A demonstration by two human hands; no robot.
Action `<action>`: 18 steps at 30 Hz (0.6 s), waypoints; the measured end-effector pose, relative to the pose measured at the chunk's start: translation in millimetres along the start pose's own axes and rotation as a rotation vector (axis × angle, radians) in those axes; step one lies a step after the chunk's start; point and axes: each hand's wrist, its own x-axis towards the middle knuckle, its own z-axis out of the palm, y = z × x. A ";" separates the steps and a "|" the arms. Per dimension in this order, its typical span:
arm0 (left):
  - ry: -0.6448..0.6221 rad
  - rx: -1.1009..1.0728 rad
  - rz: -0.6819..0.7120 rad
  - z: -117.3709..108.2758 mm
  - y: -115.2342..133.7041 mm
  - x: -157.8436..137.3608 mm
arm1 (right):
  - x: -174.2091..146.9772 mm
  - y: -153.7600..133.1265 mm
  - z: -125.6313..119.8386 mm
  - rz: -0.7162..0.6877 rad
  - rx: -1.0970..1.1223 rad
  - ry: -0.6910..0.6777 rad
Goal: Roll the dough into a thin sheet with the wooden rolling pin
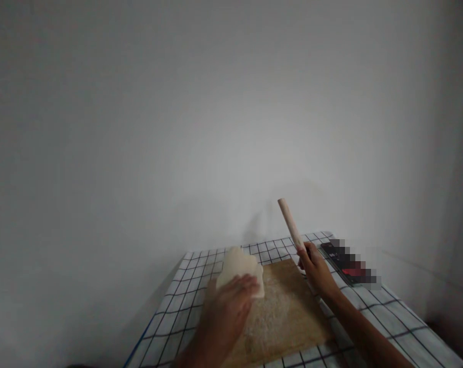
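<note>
A pale sheet of dough (237,265) is over the far left part of a wooden board (288,317), its top reaching past the board's back edge. My left hand (231,301), slightly blurred, has its fingers bent over the near side of the dough and grips it; the thumb is hard to make out. To the right, my right hand (310,258) is wrapped round the lower end of a wooden rolling pin (291,222). The pin is raised off the board and tilts up and to the left, apart from the dough.
White flour (268,312) is smeared over the middle of the board. Beneath lies a white tablecloth (170,306) with a black grid. A dark, flat item with a red patch (346,266), partly pixelated, lies at the right edge. A plain wall (231,128) rises behind the table.
</note>
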 end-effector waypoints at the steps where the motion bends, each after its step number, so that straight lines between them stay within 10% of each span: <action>1: -0.090 0.026 0.057 9.4 -1.3 -10.5 | -0.4 -0.4 0.8 -0.001 0.005 -0.009; 4: -0.184 -0.039 0.022 20.3 -12.2 -28.1 | -3.2 -4.0 3.2 -0.005 0.016 -0.037; 11: 0.107 -0.067 -0.310 -8.1 -68.1 11.0 | -6.4 -10.4 4.9 0.053 0.057 -0.084; 18: 0.028 0.238 -0.074 55.1 -74.0 -7.1 | -9.6 -22.5 5.0 0.021 0.025 -0.076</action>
